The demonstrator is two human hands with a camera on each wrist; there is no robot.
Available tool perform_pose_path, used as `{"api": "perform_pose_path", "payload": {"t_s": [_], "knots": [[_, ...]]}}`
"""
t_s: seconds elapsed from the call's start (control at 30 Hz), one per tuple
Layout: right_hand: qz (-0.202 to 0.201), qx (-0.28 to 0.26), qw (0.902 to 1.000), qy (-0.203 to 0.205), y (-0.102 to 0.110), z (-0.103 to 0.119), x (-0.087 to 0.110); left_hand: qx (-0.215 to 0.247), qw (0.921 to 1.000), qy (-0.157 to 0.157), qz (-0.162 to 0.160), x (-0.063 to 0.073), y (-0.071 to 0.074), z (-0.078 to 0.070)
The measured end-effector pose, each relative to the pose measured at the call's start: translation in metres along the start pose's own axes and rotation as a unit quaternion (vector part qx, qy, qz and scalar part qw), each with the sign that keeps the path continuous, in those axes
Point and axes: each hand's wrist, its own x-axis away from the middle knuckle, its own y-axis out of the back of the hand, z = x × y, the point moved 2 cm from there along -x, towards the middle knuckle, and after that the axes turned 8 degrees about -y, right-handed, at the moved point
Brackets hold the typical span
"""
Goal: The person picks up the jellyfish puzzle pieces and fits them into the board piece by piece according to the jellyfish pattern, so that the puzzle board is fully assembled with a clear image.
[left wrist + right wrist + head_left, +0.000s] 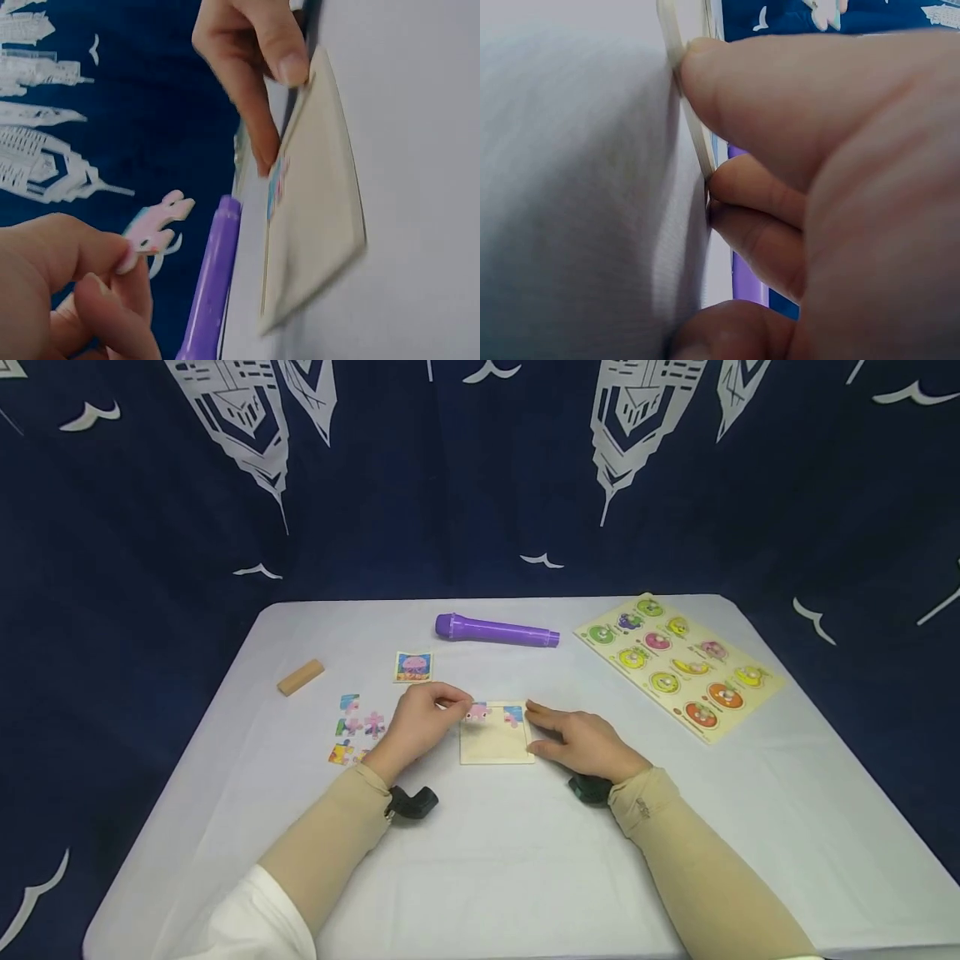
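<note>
Between thumb and fingertips, my left hand (423,722) pinches a pink and pale-blue jigsaw piece (155,227), held above the upper left of a cream square puzzle board (495,745). Another jigsaw piece (513,716), blue and pink, lies in the board's top right corner. At the board's right side, my right hand (585,742) rests with its thumb and extended fingers against the edge (694,127). Several loose jigsaw pieces (373,724) lie left of the board, partly behind the left hand. A small octopus picture card (414,667) sits beyond them.
A purple toy microphone (497,631) lies at the back of the white table (480,877). At the back right is a fruit-picture board (678,664). On the left lies a small wooden block (301,677). A dark patterned curtain (450,485) hangs behind.
</note>
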Motion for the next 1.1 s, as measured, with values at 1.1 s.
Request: {"api": "perform_pose_path", "payload": {"t_s": [1.1], "knots": [[-0.010, -0.001, 0.9997, 0.022, 0.001, 0.002, 0.001, -0.105, 0.9941, 0.027, -0.001, -0.018, -0.050, 0.021]]}}
